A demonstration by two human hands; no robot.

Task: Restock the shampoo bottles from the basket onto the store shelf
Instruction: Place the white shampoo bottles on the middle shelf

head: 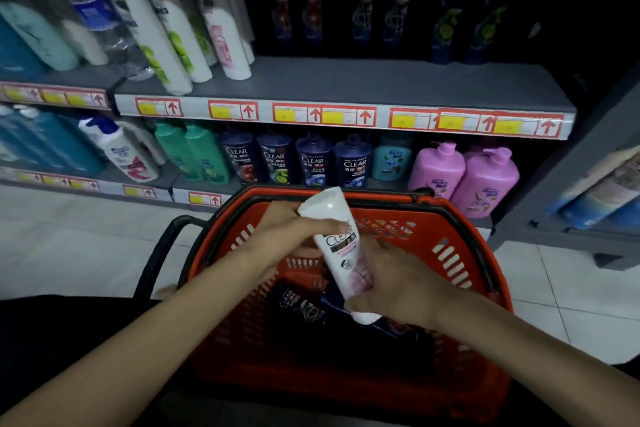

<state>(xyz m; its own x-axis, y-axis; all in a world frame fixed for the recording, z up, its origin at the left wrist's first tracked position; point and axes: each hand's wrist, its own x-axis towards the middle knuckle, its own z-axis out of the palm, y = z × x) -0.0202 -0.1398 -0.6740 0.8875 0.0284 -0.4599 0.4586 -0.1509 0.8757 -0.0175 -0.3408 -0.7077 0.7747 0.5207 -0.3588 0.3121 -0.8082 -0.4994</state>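
The white shampoo bottle (341, 253) is held tilted above the red basket (460, 229), with the fingers of the left hand (294, 229) curled round its upper body and those of the right hand (398, 284) clamped on its lower end, probably to steady it for transfer to the shelf (346, 80).

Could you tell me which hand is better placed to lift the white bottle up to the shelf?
Probably the left hand: it grips the white bottle higher up, nearer the shelf; the right hand holds its lower end over the basket.

Dim — the shelf (346, 80) falls to near-black upper right; white bottles (145, 28) upper left motion-blurred; edges bow; floor tiles (69, 246) brightest.
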